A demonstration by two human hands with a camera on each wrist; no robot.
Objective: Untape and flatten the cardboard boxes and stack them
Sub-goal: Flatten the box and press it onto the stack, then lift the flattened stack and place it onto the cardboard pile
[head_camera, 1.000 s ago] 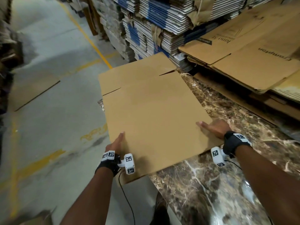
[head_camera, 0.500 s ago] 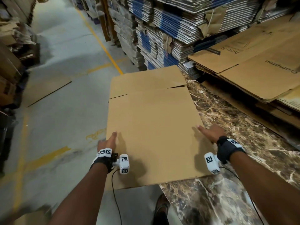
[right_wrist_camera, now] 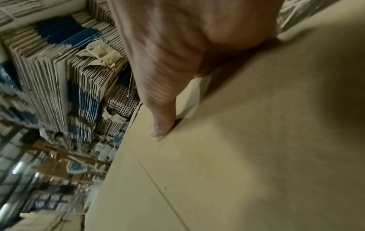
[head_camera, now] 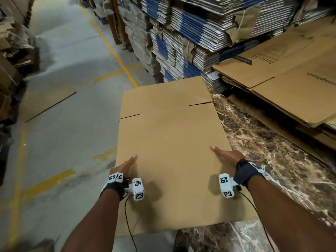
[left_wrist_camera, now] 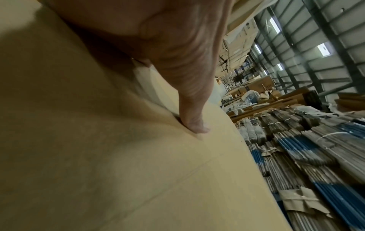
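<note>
A plain brown flattened cardboard box [head_camera: 172, 151] lies partly on the marble table [head_camera: 272, 170], its left part hanging out over the floor. My left hand [head_camera: 126, 166] holds its left edge with the thumb [left_wrist_camera: 195, 125] pressed on top. My right hand [head_camera: 227, 157] holds the right edge the same way, thumb [right_wrist_camera: 160, 126] on the upper face. The other fingers of both hands are hidden under the board. The far flaps [head_camera: 163, 95] lie flat, with slits on either side.
A pile of flattened printed boxes [head_camera: 291, 79] sits on the table at the right. Tall tied bundles of flat cartons [head_camera: 190, 33] stand behind. A loose cardboard sheet [head_camera: 47, 102] lies on the concrete floor to the left, with yellow lines. My shoe [head_camera: 181, 242] shows below the box.
The flattened box has swung squarer to me and come nearer, with both hands still holding its side edges.
</note>
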